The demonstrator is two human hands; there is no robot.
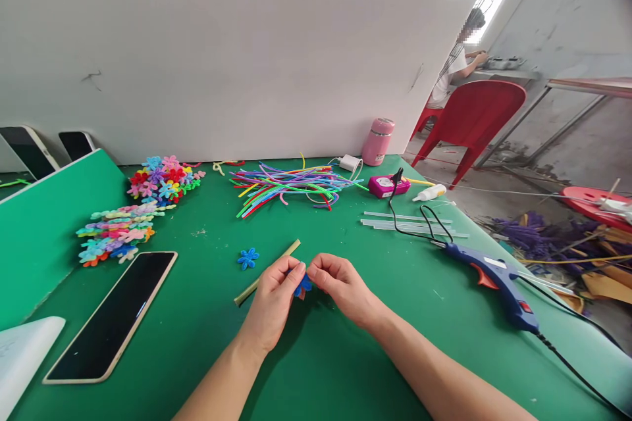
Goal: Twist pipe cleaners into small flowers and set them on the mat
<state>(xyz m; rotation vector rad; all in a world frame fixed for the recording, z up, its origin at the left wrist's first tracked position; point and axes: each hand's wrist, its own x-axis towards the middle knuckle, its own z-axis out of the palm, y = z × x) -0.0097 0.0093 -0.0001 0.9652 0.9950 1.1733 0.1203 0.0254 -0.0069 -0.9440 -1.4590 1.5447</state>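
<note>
Over the green table, my left hand [274, 299] pinches a blue pipe-cleaner flower [303, 285] between thumb and fingers. My right hand [340, 283] meets it from the right, thumb and forefinger pressed together at the flower's upper edge. Part of the flower is hidden behind the fingers. A second blue pipe-cleaner flower [248, 258] lies flat on the table, left of my hands. Just behind my left hand is a thin tan stick or strip [291, 248], lying at a slant and partly covered by that hand.
A blue glue gun [494, 273] with a black cord lies right, near clear glue sticks [382, 223]. Loose colourful pipe cleaners [291, 184] lie behind my hands. Finished flowers [160, 179] are heaped left, near a phone [113, 316]. A pink bottle [378, 142] stands by the white board [237, 72].
</note>
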